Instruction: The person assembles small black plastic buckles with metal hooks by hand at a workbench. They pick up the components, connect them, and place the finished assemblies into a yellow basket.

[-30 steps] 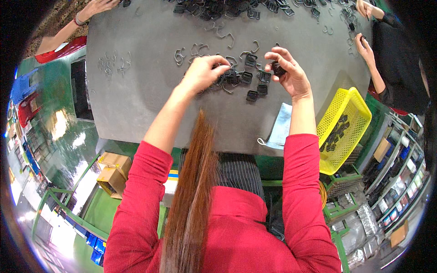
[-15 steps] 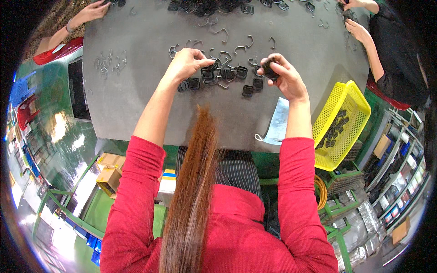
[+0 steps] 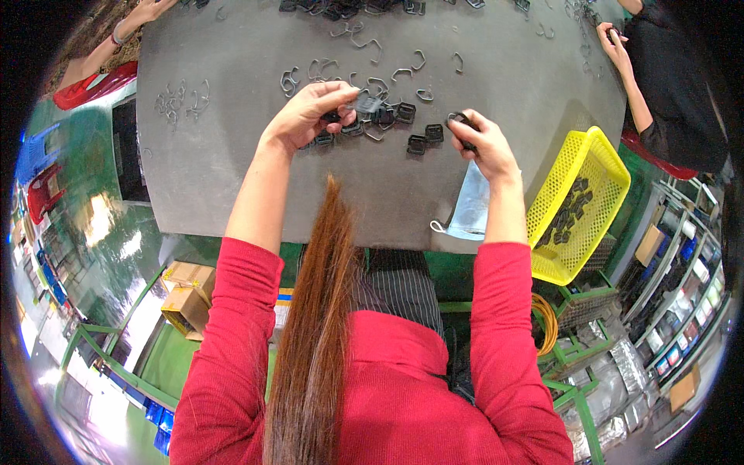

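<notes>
My left hand (image 3: pixel 306 116) pinches a small black square buckle-like piece (image 3: pixel 367 103), blurred, just above the near pile. Another dark part shows under its fingers. At the right, my right hand (image 3: pixel 490 146) is curled around a black plastic piece (image 3: pixel 463 122); how many pieces it holds is hidden by the fingers. Between the hands lies a small heap of black square buckles (image 3: pixel 404 113), with a pair of buckles (image 3: pixel 417 144) a little nearer to me. Bent wire hooks (image 3: pixel 377 84) are scattered behind the heap.
A yellow perforated basket (image 3: pixel 536 263) with black pieces stands at the table's right edge. On the grey table (image 3: pixel 232 178) lie a blue face mask (image 3: pixel 470 203), more wire hooks (image 3: pixel 172 101) at left and a large black pile (image 3: pixel 341 8) behind. Co-workers' hands (image 3: pixel 612 48) appear at both far corners.
My left hand has lifted a black buckle off the heap and drawn slightly toward me. My right hand has turned and lowered a little, still closed on its black piece.
</notes>
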`<action>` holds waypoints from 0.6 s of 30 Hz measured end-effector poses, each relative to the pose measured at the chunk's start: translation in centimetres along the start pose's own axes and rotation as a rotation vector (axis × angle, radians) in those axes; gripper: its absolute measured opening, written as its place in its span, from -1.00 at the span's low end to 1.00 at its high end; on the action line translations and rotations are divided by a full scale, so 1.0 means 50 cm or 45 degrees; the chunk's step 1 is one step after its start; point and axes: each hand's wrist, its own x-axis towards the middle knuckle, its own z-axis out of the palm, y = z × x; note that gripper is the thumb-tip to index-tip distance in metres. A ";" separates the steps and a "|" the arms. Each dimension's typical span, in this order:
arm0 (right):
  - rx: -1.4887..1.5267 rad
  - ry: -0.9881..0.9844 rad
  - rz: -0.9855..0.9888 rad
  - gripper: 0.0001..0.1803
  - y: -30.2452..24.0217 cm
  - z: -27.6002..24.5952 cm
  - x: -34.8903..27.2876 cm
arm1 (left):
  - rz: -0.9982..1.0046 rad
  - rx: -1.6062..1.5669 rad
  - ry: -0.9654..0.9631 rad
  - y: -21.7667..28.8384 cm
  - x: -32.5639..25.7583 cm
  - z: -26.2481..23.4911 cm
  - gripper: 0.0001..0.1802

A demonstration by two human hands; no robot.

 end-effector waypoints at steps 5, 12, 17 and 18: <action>0.142 0.127 -0.022 -0.64 0.014 0.000 -0.030 | 0.018 -0.151 0.021 -0.035 0.033 0.036 -0.69; -0.519 0.468 -0.004 -0.58 -0.011 0.032 -0.029 | 0.493 1.585 0.491 -0.115 0.101 0.149 -0.70; -1.246 0.561 0.243 -0.67 0.021 0.044 -0.012 | 0.351 1.797 0.436 -0.104 0.117 0.147 -0.73; -1.431 0.640 0.267 -0.66 0.019 0.076 -0.009 | 0.377 1.801 0.444 -0.104 0.115 0.131 -0.74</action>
